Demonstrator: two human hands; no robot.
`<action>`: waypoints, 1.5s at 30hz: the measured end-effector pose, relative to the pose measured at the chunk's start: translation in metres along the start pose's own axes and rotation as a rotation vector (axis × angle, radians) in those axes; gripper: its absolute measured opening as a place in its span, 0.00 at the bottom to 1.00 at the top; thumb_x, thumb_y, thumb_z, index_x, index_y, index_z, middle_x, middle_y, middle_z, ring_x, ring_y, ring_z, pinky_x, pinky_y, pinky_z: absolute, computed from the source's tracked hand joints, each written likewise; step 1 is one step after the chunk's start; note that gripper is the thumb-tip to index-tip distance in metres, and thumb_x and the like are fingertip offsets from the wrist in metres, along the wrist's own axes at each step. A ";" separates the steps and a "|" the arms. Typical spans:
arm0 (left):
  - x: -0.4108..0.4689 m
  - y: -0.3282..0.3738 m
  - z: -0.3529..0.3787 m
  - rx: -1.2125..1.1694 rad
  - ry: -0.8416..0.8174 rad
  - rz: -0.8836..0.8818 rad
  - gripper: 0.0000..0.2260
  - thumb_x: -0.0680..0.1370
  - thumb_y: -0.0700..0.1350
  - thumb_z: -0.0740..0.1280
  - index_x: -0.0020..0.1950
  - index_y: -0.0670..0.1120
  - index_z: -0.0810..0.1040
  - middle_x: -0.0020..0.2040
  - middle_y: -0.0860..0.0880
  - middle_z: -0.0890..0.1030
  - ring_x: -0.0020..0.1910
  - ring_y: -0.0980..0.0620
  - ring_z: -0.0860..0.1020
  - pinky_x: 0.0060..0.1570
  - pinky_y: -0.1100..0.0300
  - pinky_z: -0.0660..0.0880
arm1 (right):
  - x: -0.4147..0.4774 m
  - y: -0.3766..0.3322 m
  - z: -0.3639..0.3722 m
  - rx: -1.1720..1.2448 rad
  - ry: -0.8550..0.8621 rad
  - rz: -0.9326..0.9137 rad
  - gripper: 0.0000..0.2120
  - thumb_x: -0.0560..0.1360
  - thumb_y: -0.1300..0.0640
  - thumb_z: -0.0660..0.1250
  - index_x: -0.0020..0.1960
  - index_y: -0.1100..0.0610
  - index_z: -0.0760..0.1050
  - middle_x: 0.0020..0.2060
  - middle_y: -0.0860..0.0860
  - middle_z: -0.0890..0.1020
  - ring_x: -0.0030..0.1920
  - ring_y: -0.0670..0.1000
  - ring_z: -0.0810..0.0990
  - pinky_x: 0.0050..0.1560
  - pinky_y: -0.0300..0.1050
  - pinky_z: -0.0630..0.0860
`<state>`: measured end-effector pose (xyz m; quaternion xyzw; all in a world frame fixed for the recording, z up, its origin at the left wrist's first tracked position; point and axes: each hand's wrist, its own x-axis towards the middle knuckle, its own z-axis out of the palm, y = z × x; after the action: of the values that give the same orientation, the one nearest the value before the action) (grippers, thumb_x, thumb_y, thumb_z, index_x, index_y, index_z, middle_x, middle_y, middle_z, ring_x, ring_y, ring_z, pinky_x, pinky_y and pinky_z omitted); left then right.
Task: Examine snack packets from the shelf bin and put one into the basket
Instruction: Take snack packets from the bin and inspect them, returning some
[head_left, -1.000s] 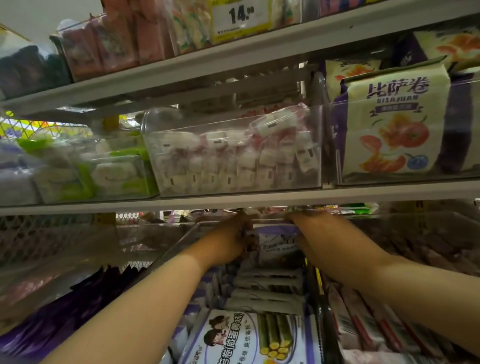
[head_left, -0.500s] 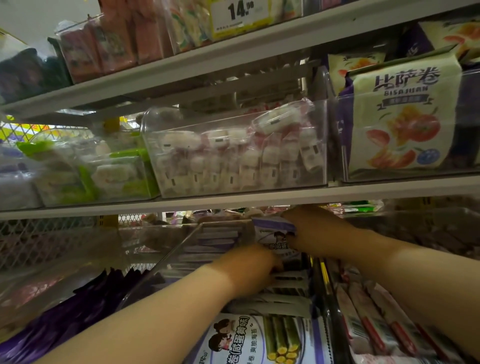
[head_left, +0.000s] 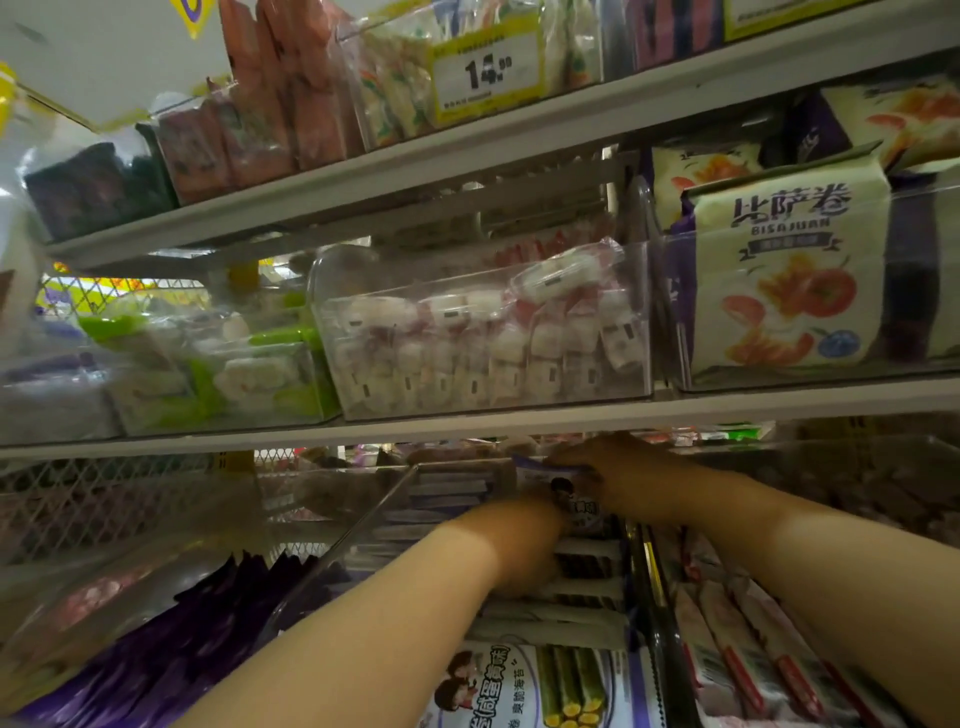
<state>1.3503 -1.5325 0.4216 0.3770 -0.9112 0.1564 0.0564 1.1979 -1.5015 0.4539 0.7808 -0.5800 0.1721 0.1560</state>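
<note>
Head view.

- Right grip (head_left: 621, 480): a bare hand reaching far into the lower shelf, just under the shelf edge (head_left: 519, 422). Its fingers are closed round the top of a snack packet (head_left: 563, 491).
- Snack packet: white with a purple top band and a small cartoon figure. It is upright at the back of the bin (head_left: 363, 530), raised above the packets in front of it.
- Left grip (head_left: 519, 543): a bare hand, knuckles up, just below and in front of the held packet, lying on the row of packets (head_left: 587, 613). Its fingers bend down out of sight, so whether they hold anything cannot be told.
- Bin: clear plastic, running front to back and filled with packets standing on edge.
- Front packet (head_left: 545, 686): faces the camera and shows green rolls and two cartoon figures.
- Purple packets (head_left: 171, 649): lower shelf, left of the bin.
- Red-and-white packets (head_left: 753, 649): lower shelf, right of the bin.
- Sweets tub (head_left: 483, 343): clear, on the middle shelf straight above the hands, full of small white-and-pink wrapped pieces.
- Fruit bag (head_left: 784, 280): cream, printed with orange fruit and "BISAJUAN", in the bin just right of the tub.
- Green-and-white packs (head_left: 249, 364): left of the tub.
- Price tag (head_left: 485, 70): yellow-framed, on the top shelf, reading 14.99.
</note>
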 end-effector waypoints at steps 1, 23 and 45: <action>-0.005 -0.005 -0.004 -0.012 0.029 0.000 0.17 0.80 0.41 0.62 0.69 0.44 0.72 0.67 0.42 0.74 0.62 0.43 0.75 0.62 0.49 0.73 | 0.000 0.000 0.000 -0.009 0.001 -0.015 0.22 0.81 0.58 0.59 0.72 0.42 0.67 0.70 0.52 0.72 0.66 0.55 0.72 0.65 0.51 0.70; -0.201 -0.034 -0.013 -0.254 0.900 -0.073 0.15 0.80 0.42 0.64 0.67 0.48 0.73 0.58 0.53 0.77 0.55 0.51 0.77 0.52 0.53 0.75 | -0.067 -0.098 -0.025 0.305 0.182 -0.106 0.15 0.77 0.63 0.63 0.59 0.48 0.78 0.51 0.46 0.84 0.48 0.44 0.81 0.51 0.39 0.75; -0.484 -0.090 0.105 -1.044 0.467 -0.524 0.14 0.79 0.39 0.65 0.62 0.53 0.78 0.54 0.56 0.85 0.54 0.57 0.82 0.50 0.63 0.78 | -0.104 -0.370 0.132 1.284 -0.162 -0.370 0.10 0.73 0.50 0.68 0.40 0.56 0.73 0.28 0.48 0.74 0.28 0.45 0.67 0.27 0.32 0.64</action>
<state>1.7591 -1.3028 0.2377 0.4663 -0.7085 -0.2501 0.4669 1.5371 -1.3686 0.2729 0.8157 -0.2292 0.3942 -0.3561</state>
